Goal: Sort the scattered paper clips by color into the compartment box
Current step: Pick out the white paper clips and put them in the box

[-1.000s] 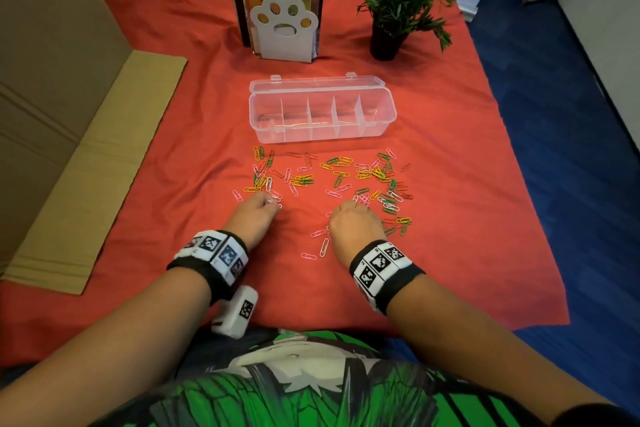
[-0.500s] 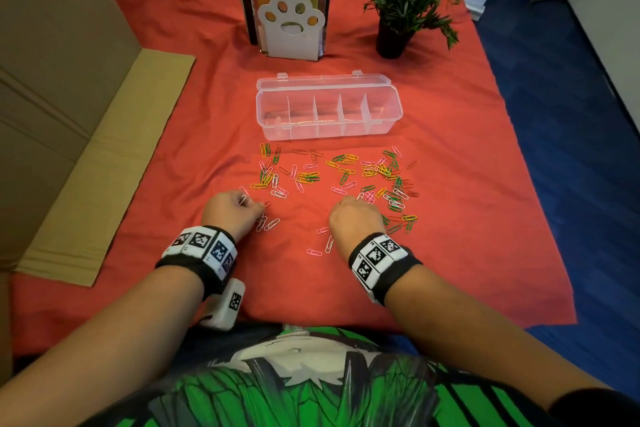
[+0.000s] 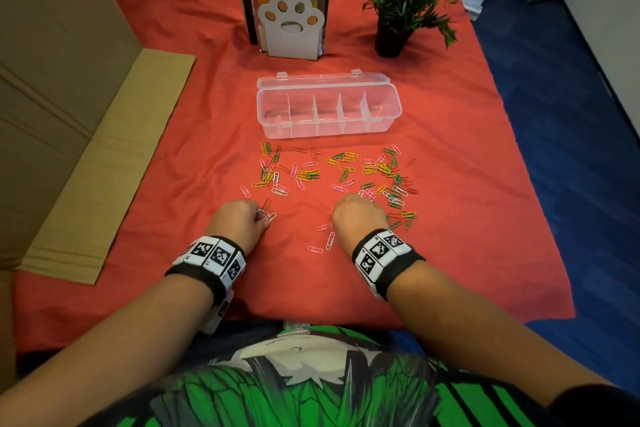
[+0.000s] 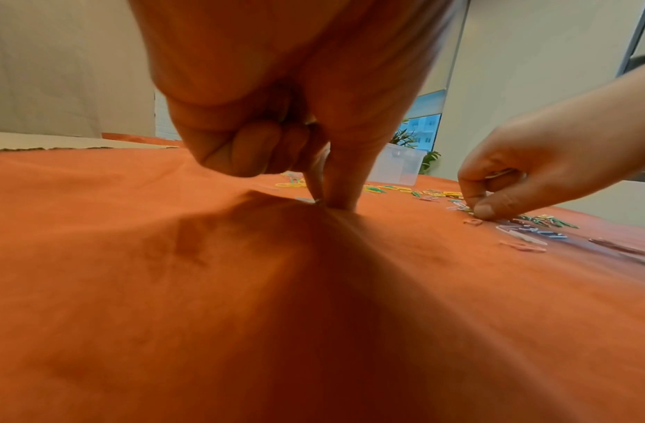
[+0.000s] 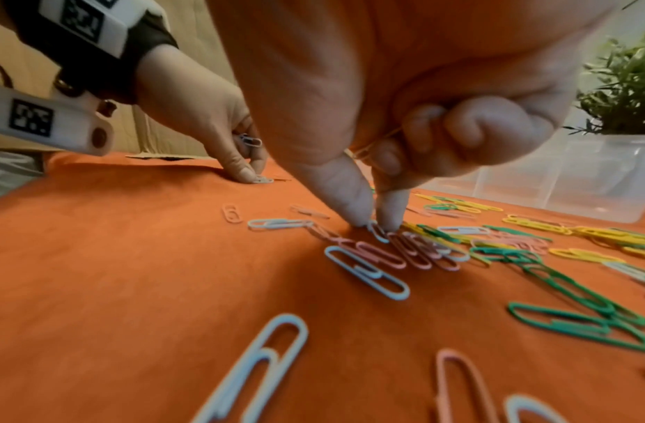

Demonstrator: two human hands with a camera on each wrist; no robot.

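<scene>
My left hand (image 3: 239, 224) pinches a pale clip (image 5: 262, 180) against the cloth (image 3: 156, 184); my right hand (image 3: 358, 215) pinches another (image 5: 378, 231). Clips (image 3: 341, 172) scatter at 12 o'clock, short of the box (image 3: 329, 106). They look light, slippery, flat: I'd nip one by an edge.

Red cloth (image 3: 450, 253): matt, soft, slightly creased. Paper clips (image 5: 368, 272): smooth coated wire w/ a slight sheen. Compartment box (image 3: 329, 107): clear glossy plastic. Cardboard (image 3: 104, 166) at the side: matt, corrugated edge. Wristbands (image 3: 214, 260): black fabric w/ white plastic tags.
</scene>
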